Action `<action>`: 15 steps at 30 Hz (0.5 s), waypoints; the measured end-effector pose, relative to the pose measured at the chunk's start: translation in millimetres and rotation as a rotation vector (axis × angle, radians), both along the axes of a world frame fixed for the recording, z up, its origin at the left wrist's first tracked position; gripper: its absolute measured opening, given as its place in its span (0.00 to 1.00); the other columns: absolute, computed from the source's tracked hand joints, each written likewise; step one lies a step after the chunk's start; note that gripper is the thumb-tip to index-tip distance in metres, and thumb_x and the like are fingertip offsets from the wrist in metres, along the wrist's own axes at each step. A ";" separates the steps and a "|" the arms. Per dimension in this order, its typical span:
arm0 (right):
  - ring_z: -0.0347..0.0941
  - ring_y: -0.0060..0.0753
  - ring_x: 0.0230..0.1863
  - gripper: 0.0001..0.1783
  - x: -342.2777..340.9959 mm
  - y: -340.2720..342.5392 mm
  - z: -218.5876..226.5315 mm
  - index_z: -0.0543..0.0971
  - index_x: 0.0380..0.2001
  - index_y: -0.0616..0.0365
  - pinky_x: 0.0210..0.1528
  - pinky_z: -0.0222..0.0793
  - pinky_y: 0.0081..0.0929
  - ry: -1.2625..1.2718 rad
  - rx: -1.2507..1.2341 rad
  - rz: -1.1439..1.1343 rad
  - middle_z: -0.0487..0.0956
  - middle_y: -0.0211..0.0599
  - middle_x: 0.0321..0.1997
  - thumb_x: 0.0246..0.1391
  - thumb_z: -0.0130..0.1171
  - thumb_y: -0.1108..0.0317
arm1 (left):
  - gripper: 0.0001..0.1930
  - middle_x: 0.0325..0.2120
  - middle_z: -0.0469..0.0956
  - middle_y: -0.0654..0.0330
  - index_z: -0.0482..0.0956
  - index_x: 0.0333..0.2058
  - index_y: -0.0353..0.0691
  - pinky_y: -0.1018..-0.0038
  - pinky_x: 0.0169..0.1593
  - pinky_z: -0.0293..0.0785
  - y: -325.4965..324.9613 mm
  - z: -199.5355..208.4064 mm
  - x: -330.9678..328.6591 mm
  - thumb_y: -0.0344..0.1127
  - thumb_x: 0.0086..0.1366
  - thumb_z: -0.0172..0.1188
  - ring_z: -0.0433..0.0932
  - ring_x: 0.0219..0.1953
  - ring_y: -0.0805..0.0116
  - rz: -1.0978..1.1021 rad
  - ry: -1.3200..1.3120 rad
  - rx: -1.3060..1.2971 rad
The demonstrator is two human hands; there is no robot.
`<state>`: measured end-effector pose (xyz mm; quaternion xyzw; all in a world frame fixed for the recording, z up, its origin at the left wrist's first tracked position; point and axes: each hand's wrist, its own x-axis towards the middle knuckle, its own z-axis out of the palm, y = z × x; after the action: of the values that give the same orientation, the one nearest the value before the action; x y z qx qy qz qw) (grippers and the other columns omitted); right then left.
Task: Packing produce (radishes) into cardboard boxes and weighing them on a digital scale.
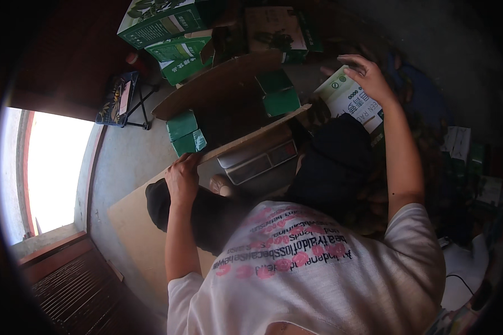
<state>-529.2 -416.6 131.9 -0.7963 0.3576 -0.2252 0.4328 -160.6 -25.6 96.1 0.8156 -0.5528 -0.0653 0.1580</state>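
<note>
An open cardboard box stands in front of me, brown inside, with green side flaps folded at its left and right. My left hand is closed on the near left corner of its brown flap. Under the near flap a weighing scale with a grey panel partly shows. To the right, my right hand is raised with its fingers spread, at the upper edge of a white and green printed carton panel. Whether this panel belongs to the same box I cannot tell.
Green printed cartons are stacked at the far left, and another carton lies beyond the box. A folding stool stands at the left, near a bright doorway. A flat cardboard sheet lies by my left leg.
</note>
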 end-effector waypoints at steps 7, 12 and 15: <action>0.72 0.41 0.64 0.34 -206.1 42.2 -120.1 0.68 0.67 0.57 0.65 0.66 0.37 -0.004 -0.107 -1.079 0.74 0.50 0.64 0.59 0.67 0.69 | 0.18 0.41 0.84 0.57 0.87 0.44 0.47 0.59 0.43 0.79 -10.2 12.1 -8.7 0.21 0.59 0.57 0.83 0.41 0.47 0.001 0.025 0.064; 0.69 0.43 0.66 0.42 -238.8 139.5 -209.0 0.65 0.69 0.58 0.65 0.65 0.37 -0.164 0.555 -1.366 0.71 0.45 0.68 0.55 0.73 0.62 | 0.23 0.41 0.84 0.56 0.87 0.44 0.47 0.58 0.46 0.78 -13.0 9.3 -12.0 0.18 0.53 0.54 0.83 0.43 0.46 0.025 0.039 0.109; 0.72 0.40 0.63 0.36 -234.8 163.1 -249.4 0.70 0.66 0.58 0.64 0.66 0.36 -0.404 0.783 -1.214 0.75 0.40 0.64 0.57 0.72 0.63 | 0.22 0.41 0.84 0.56 0.87 0.44 0.47 0.58 0.46 0.78 -13.9 6.7 -12.0 0.18 0.55 0.55 0.83 0.43 0.46 0.021 0.039 0.105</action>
<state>-764.0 -253.5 -117.5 -0.1902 0.7016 -0.4223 0.5415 -172.7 -39.5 102.8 0.8270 -0.5370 -0.1084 0.1261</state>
